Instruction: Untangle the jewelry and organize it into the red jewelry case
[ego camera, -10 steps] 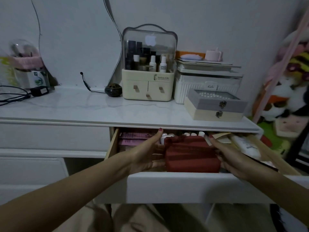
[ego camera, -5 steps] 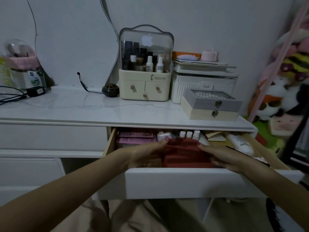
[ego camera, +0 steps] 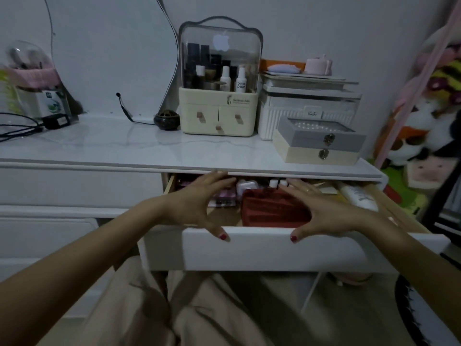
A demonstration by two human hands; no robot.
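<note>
The red jewelry case [ego camera: 272, 208] lies in the open white drawer [ego camera: 274, 248] under the desk top. My left hand [ego camera: 197, 203] hovers above the drawer to the left of the case, fingers straight and spread, thumb over the drawer's front edge. My right hand [ego camera: 321, 208] is over the case's right side, fingers extended, thumb at the drawer front. Neither hand grips the case. No loose jewelry shows.
The drawer also holds pink packets [ego camera: 224, 198], small white bottles [ego camera: 277, 183] and a white tube [ego camera: 356, 196]. On the desk top [ego camera: 99, 146] stand a cream cosmetics organizer [ego camera: 219, 113], a white ribbed box [ego camera: 306, 108] and a grey-and-cream latched box [ego camera: 319, 146]. Cables lie at far left.
Both hands have let go of the red case and lifted off it, spreading open above the drawer. The case rests in the drawer.
</note>
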